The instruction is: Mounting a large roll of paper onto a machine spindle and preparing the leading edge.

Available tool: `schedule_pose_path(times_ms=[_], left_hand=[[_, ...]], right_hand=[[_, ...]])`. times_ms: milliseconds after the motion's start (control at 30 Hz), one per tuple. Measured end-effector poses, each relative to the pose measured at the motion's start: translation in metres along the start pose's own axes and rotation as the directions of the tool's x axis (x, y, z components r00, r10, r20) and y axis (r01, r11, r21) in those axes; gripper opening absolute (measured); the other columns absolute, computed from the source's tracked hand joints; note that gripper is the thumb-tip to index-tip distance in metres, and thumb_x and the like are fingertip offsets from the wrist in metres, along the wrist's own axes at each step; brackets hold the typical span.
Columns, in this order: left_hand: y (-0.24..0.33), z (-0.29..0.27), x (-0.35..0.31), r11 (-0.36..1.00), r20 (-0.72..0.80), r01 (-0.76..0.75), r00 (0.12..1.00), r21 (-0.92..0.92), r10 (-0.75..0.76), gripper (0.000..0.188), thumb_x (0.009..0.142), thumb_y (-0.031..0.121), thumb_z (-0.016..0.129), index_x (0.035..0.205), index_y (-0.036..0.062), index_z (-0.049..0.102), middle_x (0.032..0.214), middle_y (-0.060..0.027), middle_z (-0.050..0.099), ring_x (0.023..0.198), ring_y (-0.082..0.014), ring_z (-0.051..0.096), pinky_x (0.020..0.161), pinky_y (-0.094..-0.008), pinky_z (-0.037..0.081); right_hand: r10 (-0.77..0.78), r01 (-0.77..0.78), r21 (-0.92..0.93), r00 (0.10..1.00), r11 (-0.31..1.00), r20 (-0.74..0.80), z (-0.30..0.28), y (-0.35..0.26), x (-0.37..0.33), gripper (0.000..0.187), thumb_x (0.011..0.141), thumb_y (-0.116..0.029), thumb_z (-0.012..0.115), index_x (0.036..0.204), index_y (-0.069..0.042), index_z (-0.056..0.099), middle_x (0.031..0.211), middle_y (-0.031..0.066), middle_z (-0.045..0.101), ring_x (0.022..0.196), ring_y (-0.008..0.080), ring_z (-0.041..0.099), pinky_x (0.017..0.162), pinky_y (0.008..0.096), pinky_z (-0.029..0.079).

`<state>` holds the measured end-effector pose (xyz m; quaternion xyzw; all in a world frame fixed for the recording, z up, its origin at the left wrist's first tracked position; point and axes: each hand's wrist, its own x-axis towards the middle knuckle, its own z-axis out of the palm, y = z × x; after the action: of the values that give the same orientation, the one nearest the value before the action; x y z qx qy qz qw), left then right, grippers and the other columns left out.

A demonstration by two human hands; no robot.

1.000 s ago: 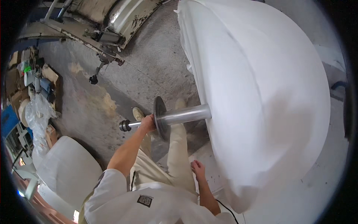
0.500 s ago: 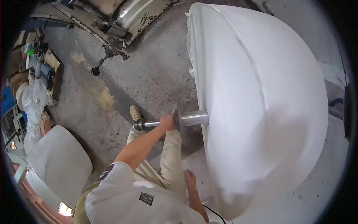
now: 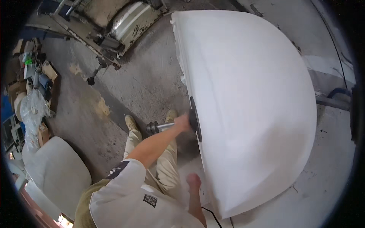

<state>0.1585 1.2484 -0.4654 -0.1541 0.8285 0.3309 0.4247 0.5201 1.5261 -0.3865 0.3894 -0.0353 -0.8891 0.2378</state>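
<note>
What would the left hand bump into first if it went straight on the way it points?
The left hand would probably meet the black disc first, with the big white roll just beyond. Blur and the view from above leave unclear whether hand and disc already touch.

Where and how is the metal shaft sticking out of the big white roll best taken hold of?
Probably by the slim bare stretch of the metal shaft between the dark disc and the dark end piece, wrapping around it from the person's left. That side is exposed, while the white roll blocks the right, with the disc close against its end.
</note>
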Motion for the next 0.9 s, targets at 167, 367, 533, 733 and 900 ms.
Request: schedule_pose_path(times_ms=[167, 367, 533, 733, 900], left_hand=[[0.025, -0.041, -0.054, 0.944, 0.152, -0.283, 0.954, 0.168, 0.259, 0.058, 0.078, 0.045, 0.064, 0.12, 0.0061, 0.056, 0.112, -0.0188, 0.064, 0.1, -0.0386, 0.063, 0.083, -0.0453, 0.051], [0.047, -0.172, -0.146, 0.93, -0.414, -0.229, 0.905, -0.287, 0.095, 0.041, 0.092, 0.033, 0.053, 0.12, 0.0036, 0.057, 0.117, -0.0178, 0.063, 0.106, -0.0357, 0.061, 0.089, -0.0422, 0.048], [0.239, -0.331, -0.288, 0.567, -0.863, -0.812, 0.378, -0.136, 0.334, 0.027, 0.092, 0.02, 0.059, 0.113, 0.0022, 0.061, 0.109, -0.0138, 0.066, 0.101, -0.0243, 0.064, 0.088, -0.034, 0.049], [0.32, -0.311, -0.273, 0.413, -0.34, -0.633, 0.241, 0.655, 0.909, 0.055, 0.091, 0.053, 0.049, 0.12, 0.009, 0.061, 0.134, -0.0159, 0.05, 0.132, -0.0324, 0.04, 0.107, -0.0536, 0.029], [0.457, -0.228, -0.348, 0.277, -0.103, -0.737, 0.273, 0.617, 0.956, 0.059, 0.091, 0.059, 0.044, 0.124, 0.0131, 0.059, 0.14, -0.0127, 0.046, 0.139, -0.037, 0.028, 0.109, -0.0611, 0.019]], right_hand=[[-0.139, 0.14, -0.002, 0.989, 0.99, 0.046, 0.003, -0.022, -0.005, 0.032, 0.093, -0.032, 0.038, 0.104, -0.011, 0.059, 0.097, 0.0073, 0.063, 0.09, 0.0255, 0.061, 0.079, 0.0405, 0.053], [-0.343, 0.316, -0.133, 0.876, 0.939, -0.338, 0.015, -0.013, -0.019, 0.03, 0.093, -0.033, 0.04, 0.102, -0.01, 0.057, 0.094, 0.0072, 0.061, 0.088, 0.0246, 0.061, 0.079, 0.0412, 0.054], [-0.631, 0.586, -0.25, 0.648, 0.771, -0.427, -0.027, -0.046, -0.048, 0.029, 0.093, -0.03, 0.048, 0.11, -0.008, 0.052, 0.1, 0.0099, 0.059, 0.089, 0.0252, 0.061, 0.079, 0.043, 0.056], [-0.774, 0.735, -0.241, 0.608, 0.634, -0.179, 0.123, 0.051, -0.031, 0.043, 0.089, -0.03, 0.054, 0.121, -0.002, 0.049, 0.11, 0.0142, 0.058, 0.098, 0.0294, 0.058, 0.085, 0.0486, 0.054], [-0.657, 0.149, 0.852, 0.706, 0.503, 0.264, -0.087, -0.078, -0.111, 0.059, 0.087, -0.048, 0.054, 0.127, -0.006, 0.047, 0.125, 0.019, 0.052, 0.111, 0.0335, 0.054, 0.089, 0.0541, 0.051]])
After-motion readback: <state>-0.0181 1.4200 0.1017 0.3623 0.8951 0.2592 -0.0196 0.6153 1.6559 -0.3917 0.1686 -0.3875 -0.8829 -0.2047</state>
